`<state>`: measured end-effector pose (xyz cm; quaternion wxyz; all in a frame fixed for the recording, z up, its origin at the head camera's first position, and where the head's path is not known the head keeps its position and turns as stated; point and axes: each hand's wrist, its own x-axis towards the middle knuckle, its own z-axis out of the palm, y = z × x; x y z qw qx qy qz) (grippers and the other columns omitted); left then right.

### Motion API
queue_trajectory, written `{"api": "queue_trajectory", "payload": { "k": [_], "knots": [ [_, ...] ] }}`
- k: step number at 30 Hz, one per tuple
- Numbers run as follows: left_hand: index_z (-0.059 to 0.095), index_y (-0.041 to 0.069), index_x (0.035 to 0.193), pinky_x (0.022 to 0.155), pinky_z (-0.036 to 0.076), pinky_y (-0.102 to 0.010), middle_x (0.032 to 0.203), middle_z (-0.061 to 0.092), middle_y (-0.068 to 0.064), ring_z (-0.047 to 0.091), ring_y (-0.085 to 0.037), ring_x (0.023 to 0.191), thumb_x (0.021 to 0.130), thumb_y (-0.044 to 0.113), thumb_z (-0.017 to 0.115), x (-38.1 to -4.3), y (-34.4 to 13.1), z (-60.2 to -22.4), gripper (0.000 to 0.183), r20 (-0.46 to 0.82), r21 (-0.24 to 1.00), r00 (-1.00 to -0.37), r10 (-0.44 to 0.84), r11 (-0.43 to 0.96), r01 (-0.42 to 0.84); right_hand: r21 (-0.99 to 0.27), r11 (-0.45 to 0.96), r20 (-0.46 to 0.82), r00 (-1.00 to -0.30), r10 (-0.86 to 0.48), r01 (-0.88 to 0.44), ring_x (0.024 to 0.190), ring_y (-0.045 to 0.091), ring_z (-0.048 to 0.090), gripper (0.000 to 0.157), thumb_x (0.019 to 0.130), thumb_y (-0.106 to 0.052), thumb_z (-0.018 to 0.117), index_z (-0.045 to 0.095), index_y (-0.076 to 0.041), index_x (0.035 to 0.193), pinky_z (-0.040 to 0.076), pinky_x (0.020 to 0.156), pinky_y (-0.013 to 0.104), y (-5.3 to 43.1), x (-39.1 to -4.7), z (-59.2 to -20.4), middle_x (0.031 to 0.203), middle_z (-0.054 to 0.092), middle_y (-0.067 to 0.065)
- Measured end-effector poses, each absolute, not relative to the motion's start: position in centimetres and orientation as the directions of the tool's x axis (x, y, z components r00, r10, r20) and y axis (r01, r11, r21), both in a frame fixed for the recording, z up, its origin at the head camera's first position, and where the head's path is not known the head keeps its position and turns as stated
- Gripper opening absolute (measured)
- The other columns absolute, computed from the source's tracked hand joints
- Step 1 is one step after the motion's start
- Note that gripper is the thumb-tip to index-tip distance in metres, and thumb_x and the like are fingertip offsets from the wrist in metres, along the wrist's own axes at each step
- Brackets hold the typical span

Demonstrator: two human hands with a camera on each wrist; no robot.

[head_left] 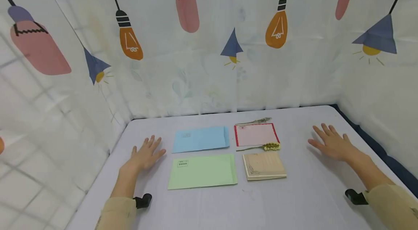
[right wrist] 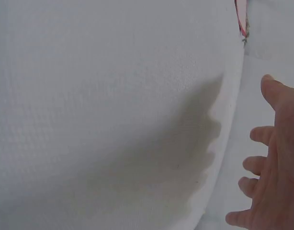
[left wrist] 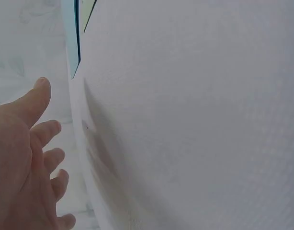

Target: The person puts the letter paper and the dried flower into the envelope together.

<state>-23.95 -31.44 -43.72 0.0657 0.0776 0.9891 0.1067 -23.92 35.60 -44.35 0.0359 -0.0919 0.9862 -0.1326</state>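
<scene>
My left hand point(head_left: 143, 156) hovers over the left part of the table with fingers spread, holding nothing. Nearest to it lie a blue envelope point(head_left: 199, 140) and, closer to me, a green envelope point(head_left: 204, 172). On the right, my right hand point(head_left: 334, 144) is also spread above the cloth and touches nothing. Between the hands are a pale pink card with a red border point(head_left: 256, 135), a beige notepad-like stack point(head_left: 264, 165), a sprig with yellowish flowers point(head_left: 271, 146) and a thinner dried sprig point(head_left: 261, 120) at the card's far edge. Both hands cast shadows in the wrist views.
A white cloth covers the table point(head_left: 215, 208). Behind it and at the sides hang white curtains point(head_left: 202, 77) printed with lamps and bulbs. Black wrist mounts point(head_left: 143, 201) stick out beside both sleeves. Dark fabric point(head_left: 375, 143) runs along the right table edge.
</scene>
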Motion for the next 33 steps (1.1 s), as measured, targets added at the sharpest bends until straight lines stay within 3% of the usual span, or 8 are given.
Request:
{"api": "queue_trajectory", "payload": {
  "k": [10,20,27,33],
  "knots": [
    [0.030,0.009,0.151,0.100,0.004,-0.074,0.154,0.015,-0.026,0.009,-0.048,0.139,0.098,0.059,0.036,-23.5,-30.4,-44.1,0.074,-0.082,0.246,-0.979,0.187,0.956,0.162,-0.317,0.925,0.009,-0.976,-0.216,-0.207,0.129,0.059,0.021,0.071,0.099,-0.049,0.044,0.041,0.011,0.137,0.020,0.094,0.075,34.6,-23.2,-45.0,0.141,0.025,0.042],
    [0.048,0.007,0.141,0.095,0.024,-0.072,0.144,0.037,-0.026,0.033,-0.047,0.131,0.098,0.051,0.046,-23.9,-29.5,-44.4,0.062,0.026,0.248,-0.978,0.205,0.947,0.205,-0.427,0.875,0.102,-0.974,-0.204,-0.228,0.120,0.051,0.041,0.051,0.099,-0.036,0.052,0.055,0.009,0.124,0.034,0.095,0.064,33.7,-22.6,-45.0,0.128,0.049,0.034],
    [0.052,0.008,0.138,0.094,0.028,-0.069,0.139,0.045,-0.022,0.039,-0.043,0.128,0.097,0.052,0.048,-23.9,-28.7,-44.6,0.060,0.089,0.289,-0.969,0.231,0.925,0.247,-0.451,0.839,0.223,-0.949,-0.224,-0.304,0.107,0.044,0.054,0.037,0.097,-0.025,0.058,0.061,0.006,0.117,0.044,0.085,0.059,32.9,-22.6,-45.0,0.114,0.062,0.025],
    [0.054,0.010,0.136,0.097,0.031,-0.065,0.136,0.049,-0.017,0.043,-0.038,0.126,0.097,0.049,0.051,-24.2,-27.4,-44.7,0.056,0.117,0.338,-0.960,0.255,0.899,0.280,-0.459,0.833,0.253,-0.945,-0.210,-0.308,0.097,0.034,0.060,0.030,0.095,-0.020,0.062,0.063,0.002,0.114,0.051,0.079,0.052,31.7,-22.7,-44.9,0.106,0.065,0.016]
  ]
}}
